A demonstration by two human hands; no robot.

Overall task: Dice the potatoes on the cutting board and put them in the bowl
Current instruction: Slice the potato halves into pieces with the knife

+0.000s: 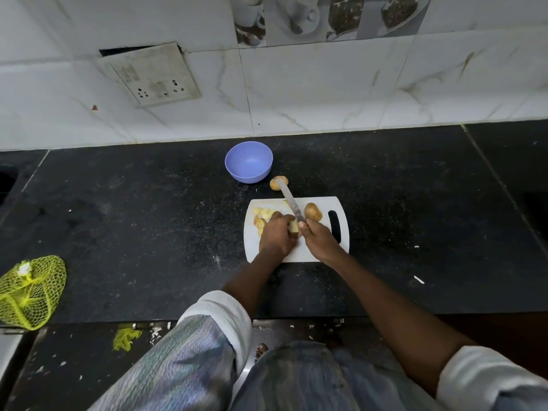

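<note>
A white cutting board (323, 253) lies on the black counter. My left hand (277, 235) holds a piece of potato (293, 227) down on it. My right hand (318, 240) grips a knife (292, 204), whose blade points away from me beside that piece. Cut potato slices (262, 216) lie at the board's left end. A whole potato (312, 212) sits on the board's far right part. Another potato (277, 183) rests on the counter behind the board. The blue bowl (248, 162) stands beyond it, with nothing in it.
A yellow mesh bag (29, 290) lies at the counter's (133, 232) left front edge. A tiled wall with a socket plate (149, 74) rises behind the counter. A small white scrap (418, 279) lies to the right of the board.
</note>
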